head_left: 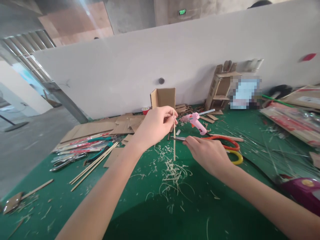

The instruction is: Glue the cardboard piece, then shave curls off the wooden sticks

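My left hand [161, 121] pinches the upper part of a thin wooden stick [174, 146], which hangs upright over the green table. In my right hand [206, 151] is a pair of scissors [226, 141], gripped around the blades, with one orange and one yellow handle loop pointing right. The blade tips reach left to the stick's middle; whether they touch it I cannot tell. Below the stick's lower end lies a heap of curly wood shavings [173, 175].
Behind my hands are a pink glue gun [197, 123] and an open cardboard piece [166, 97]. Several wooden sticks [93, 165] and packaged tools [82, 148] lie left. A cardboard structure [220, 88] stands by the white wall. A purple object [303, 191] sits right.
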`<action>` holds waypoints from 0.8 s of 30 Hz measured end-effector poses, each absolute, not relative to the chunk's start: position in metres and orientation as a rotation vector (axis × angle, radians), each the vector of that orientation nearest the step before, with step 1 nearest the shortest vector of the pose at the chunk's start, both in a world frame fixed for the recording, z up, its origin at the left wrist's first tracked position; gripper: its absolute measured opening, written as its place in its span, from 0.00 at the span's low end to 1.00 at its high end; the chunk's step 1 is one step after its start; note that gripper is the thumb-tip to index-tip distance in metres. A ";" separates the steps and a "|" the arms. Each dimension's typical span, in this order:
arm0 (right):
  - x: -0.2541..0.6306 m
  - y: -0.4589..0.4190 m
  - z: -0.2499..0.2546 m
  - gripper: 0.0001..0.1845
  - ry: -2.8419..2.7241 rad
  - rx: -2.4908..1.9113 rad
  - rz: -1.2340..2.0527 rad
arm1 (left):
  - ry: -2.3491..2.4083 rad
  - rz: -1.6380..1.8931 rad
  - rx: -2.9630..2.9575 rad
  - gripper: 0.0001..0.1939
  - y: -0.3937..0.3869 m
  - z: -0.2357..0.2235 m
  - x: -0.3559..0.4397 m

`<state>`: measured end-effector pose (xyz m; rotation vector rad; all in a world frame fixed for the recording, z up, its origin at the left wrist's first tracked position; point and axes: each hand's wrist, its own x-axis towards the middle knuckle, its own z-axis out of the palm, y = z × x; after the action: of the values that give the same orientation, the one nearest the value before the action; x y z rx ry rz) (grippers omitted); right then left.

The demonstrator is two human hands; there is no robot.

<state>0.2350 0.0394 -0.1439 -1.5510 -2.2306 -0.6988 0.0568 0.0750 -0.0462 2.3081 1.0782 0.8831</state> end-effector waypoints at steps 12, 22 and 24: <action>0.231 0.037 -0.150 0.18 -2.252 -1.580 -0.650 | 1.068 0.888 2.315 0.10 0.079 -0.048 0.055; 0.229 0.037 -0.147 0.18 -2.299 -1.582 -0.635 | 1.049 0.874 2.278 0.10 0.080 -0.049 0.054; 0.228 0.038 -0.142 0.18 -2.264 -1.604 -0.647 | 1.050 0.878 2.268 0.10 0.080 -0.048 0.054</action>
<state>0.2281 0.0384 -0.1419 -1.6039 -2.2641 -0.6474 0.0541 0.0798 -0.0484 2.2680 1.0505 0.8783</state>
